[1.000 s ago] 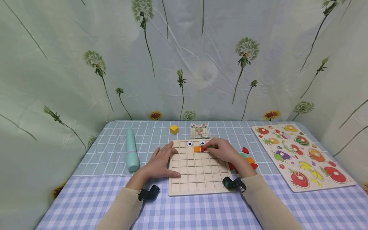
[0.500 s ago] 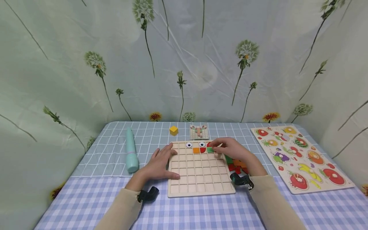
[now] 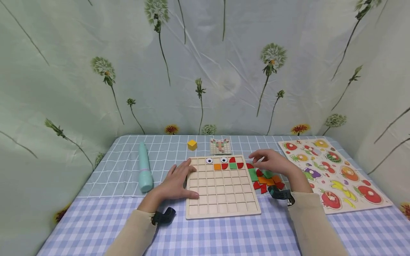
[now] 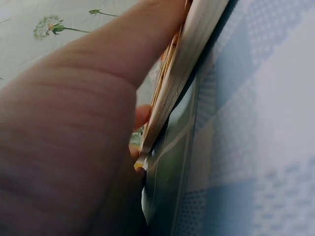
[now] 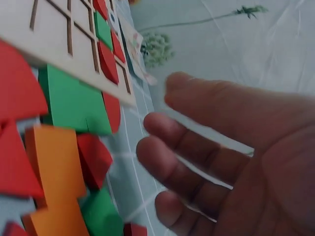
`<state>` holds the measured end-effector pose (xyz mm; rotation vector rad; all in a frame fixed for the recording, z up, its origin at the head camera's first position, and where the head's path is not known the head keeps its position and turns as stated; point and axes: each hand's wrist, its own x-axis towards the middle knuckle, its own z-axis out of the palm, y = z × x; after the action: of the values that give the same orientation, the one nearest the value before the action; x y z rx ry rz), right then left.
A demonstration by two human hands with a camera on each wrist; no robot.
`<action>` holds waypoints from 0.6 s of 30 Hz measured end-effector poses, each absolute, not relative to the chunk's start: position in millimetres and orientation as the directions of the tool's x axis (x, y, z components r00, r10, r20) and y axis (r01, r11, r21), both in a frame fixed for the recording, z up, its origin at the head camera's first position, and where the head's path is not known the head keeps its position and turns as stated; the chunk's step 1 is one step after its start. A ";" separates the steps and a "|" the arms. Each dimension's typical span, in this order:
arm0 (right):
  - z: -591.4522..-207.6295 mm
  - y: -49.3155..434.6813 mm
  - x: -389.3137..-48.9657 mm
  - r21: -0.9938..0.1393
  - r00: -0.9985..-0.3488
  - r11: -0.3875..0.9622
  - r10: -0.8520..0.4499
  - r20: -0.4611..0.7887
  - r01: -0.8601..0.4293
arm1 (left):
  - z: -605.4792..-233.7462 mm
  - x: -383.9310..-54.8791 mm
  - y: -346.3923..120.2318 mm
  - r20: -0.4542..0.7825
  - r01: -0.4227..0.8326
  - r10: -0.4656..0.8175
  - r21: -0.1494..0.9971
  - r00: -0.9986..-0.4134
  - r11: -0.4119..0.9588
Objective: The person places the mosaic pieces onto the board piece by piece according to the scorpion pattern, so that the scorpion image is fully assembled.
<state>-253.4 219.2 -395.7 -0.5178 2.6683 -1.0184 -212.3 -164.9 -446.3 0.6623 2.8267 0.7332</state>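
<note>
A wooden grid board [image 3: 221, 192] lies in front of me. Along its far rows sit two eye tiles [image 3: 209, 161], an orange square [image 3: 217, 166], a green square [image 3: 232, 165] and several red quarter-round tiles [image 3: 240, 165]. My left hand [image 3: 176, 183] rests on the board's left edge, thumb and fingers spread. To the right of the board my right hand [image 3: 272, 161] hovers with loosely bent fingers and holds nothing. Just below it is a loose pile of red, green [image 3: 253, 175] and orange blocks [image 3: 266, 181], close against the board's right edge in the right wrist view.
A small pattern card [image 3: 220, 146] and a yellow cube [image 3: 192, 144] stand behind the board. At the left lies a turquoise cylindrical object [image 3: 145, 170]. A fruit puzzle board [image 3: 333, 174] covers the right side of the table. A floral curtain [image 3: 205, 71] closes off the back.
My right hand has left the board's top right squares and moved right, over the loose blocks. More red tiles and a green square now show on the board. My left hand stays put.
</note>
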 end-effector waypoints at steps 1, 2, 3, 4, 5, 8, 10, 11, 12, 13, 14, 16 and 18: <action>-395.7 221.7 -253.4 -0.671 -0.907 0.702 -0.409 -0.103 -0.240 | -446.4 -212.9 -165.3 -0.032 0.381 0.454 0.496 -0.890 0.781; -395.9 223.7 -253.3 -0.666 -0.905 0.708 -0.409 -0.115 -0.235 | -446.3 -213.3 -165.7 -0.031 0.383 0.459 0.502 -0.888 0.775; -396.1 225.3 -253.2 -0.658 -0.905 0.717 -0.407 -0.126 -0.230 | -445.9 -213.6 -166.4 -0.031 0.386 0.465 0.512 -0.885 0.767; -396.8 226.1 -253.2 -0.654 -0.903 0.722 -0.407 -0.139 -0.225 | -445.5 -213.6 -167.7 -0.035 0.384 0.469 0.523 -0.883 0.761; -397.4 226.6 -253.2 -0.649 -0.902 0.729 -0.405 -0.151 -0.219 | -444.9 -213.4 -168.9 -0.036 0.384 0.474 0.535 -0.880 0.753; -400.1 226.2 -253.5 -0.636 -0.901 0.740 -0.403 -0.161 -0.218 | -442.3 -213.1 -171.9 -0.047 0.385 0.494 0.564 -0.868 0.731; -402.3 224.5 -254.1 -0.623 -0.901 0.748 -0.404 -0.156 -0.228 | -440.6 -212.8 -173.1 -0.053 0.389 0.505 0.571 -0.861 0.723; -403.1 223.0 -254.4 -0.614 -0.901 0.753 -0.407 -0.153 -0.236 | -439.8 -212.7 -173.3 -0.053 0.394 0.511 0.571 -0.858 0.720; -404.2 221.3 -255.0 -0.607 -0.901 0.757 -0.408 -0.149 -0.242 | -439.3 -212.7 -173.5 -0.055 0.396 0.513 0.568 -0.856 0.722; -404.7 219.5 -255.3 -0.602 -0.901 0.760 -0.408 -0.148 -0.246 | -438.8 -212.6 -173.5 -0.057 0.398 0.515 0.564 -0.855 0.724; -405.1 217.6 -255.5 -0.598 -0.901 0.763 -0.407 -0.150 -0.245 | -438.3 -212.5 -173.3 -0.057 0.399 0.515 0.562 -0.855 0.724; -405.7 213.8 -255.9 -0.595 -0.903 0.769 -0.398 -0.161 -0.234 | -438.5 -212.9 -172.6 -0.063 0.397 0.512 0.552 -0.857 0.733; -406.3 211.2 -256.1 -0.591 -0.910 0.778 -0.378 -0.173 -0.211 | -439.3 -213.6 -171.4 -0.072 0.396 0.509 0.540 -0.858 0.743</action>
<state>-256.1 211.2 -406.3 -0.4554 2.6896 -0.8456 -213.6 -171.4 -439.3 0.7176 2.7287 0.7726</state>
